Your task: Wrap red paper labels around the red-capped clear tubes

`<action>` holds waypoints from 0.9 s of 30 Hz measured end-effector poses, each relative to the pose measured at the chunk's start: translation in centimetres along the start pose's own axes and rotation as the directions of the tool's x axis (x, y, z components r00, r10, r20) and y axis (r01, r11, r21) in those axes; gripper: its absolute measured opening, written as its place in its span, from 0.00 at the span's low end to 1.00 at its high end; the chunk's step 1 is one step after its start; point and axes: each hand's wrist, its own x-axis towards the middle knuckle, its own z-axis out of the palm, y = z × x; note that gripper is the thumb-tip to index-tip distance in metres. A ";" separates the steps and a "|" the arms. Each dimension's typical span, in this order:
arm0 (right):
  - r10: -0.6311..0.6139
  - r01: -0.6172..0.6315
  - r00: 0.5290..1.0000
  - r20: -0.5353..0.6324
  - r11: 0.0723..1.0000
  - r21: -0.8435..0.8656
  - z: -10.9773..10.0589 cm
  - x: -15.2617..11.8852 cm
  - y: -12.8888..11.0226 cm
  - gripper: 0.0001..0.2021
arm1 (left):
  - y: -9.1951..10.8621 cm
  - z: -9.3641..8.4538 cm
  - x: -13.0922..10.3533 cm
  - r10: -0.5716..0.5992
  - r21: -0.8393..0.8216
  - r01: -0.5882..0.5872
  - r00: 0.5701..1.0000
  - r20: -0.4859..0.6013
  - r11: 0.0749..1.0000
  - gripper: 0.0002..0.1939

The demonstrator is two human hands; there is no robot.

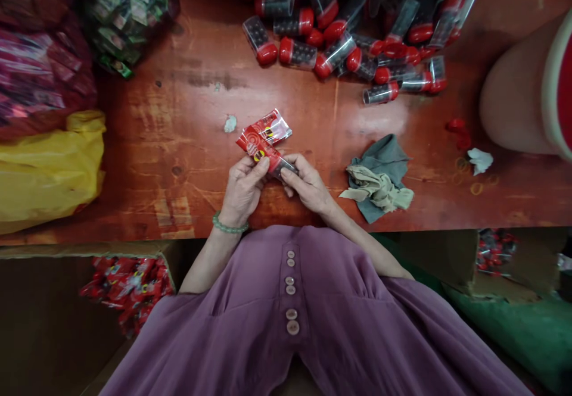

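Above the table's front edge, my left hand [245, 186] pinches a red printed wrapper [254, 145] between thumb and fingers. A small clear tube with dark contents [280, 165] shows at the wrapper's near end, where my right hand [307, 183] grips it. Whether the tube sits inside the wrapper or against it, I cannot tell. Just beyond my hands is a second red wrapper [277, 127] with a silvery end, partly covered by the first. Both hands are closed, and some fingertips are hidden behind the tube and wrapper.
Several red-capped clear tubes [298, 53] lie heaped at the back. Crumpled cloths [379, 178] and a large pale bucket [513, 86] are to the right. Bags of packets and a yellow bag [49, 170] line the left. Below the edge, a carton [165, 259] holds red packets.
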 end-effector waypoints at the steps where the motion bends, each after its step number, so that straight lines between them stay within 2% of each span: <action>1: -0.041 0.036 0.998 -0.044 0.995 -0.094 0.2 -0.1 -0.1 0.16 | 0.0 -0.1 0.1 0.002 -0.010 -0.002 1.000 -0.008 1.000 0.15; 4: -0.168 0.099 0.968 -0.186 0.938 -0.333 1.0 -0.5 -0.3 0.14 | -0.2 0.0 0.2 0.018 -0.017 -0.020 0.996 -0.083 1.000 0.15; 6: -0.186 0.085 0.953 -0.239 0.922 -0.377 1.7 -0.7 -0.3 0.12 | -0.4 0.1 0.2 0.024 -0.011 -0.026 0.991 -0.132 1.000 0.17; 8: -0.193 0.077 0.947 -0.256 0.912 -0.402 2.1 -0.9 -0.2 0.11 | -0.5 0.3 0.2 0.026 0.000 -0.026 0.986 -0.164 1.000 0.18; 12: -0.294 0.146 0.928 -0.229 0.853 -0.502 2.2 -0.7 0.1 0.11 | -0.6 0.5 0.3 0.036 -0.008 -0.039 0.978 -0.207 0.999 0.18; 14: -0.290 0.157 0.932 -0.218 0.864 -0.478 2.0 -0.4 0.1 0.11 | -0.5 0.4 0.5 0.032 -0.021 -0.037 0.980 -0.196 0.999 0.18; 18: -0.201 0.116 0.959 -0.200 0.922 -0.369 1.6 0.0 -0.1 0.13 | 0.0 -0.2 0.7 -0.005 -0.014 0.004 0.994 -0.107 1.000 0.21; 21: -0.120 0.064 0.972 -0.203 0.963 -0.263 1.4 0.1 -0.4 0.14 | 0.5 -0.7 0.7 -0.033 -0.002 0.033 0.994 -0.108 0.999 0.24; 24: -0.067 0.031 0.981 -0.183 0.981 -0.192 1.4 0.1 -0.7 0.15 | 0.8 -0.8 0.7 -0.048 0.029 0.051 0.993 -0.108 0.998 0.21; 27: -0.080 0.044 0.981 -0.175 0.978 -0.202 1.7 0.1 -0.6 0.14 | 0.6 -0.6 0.7 -0.036 0.054 0.042 0.993 -0.109 0.998 0.18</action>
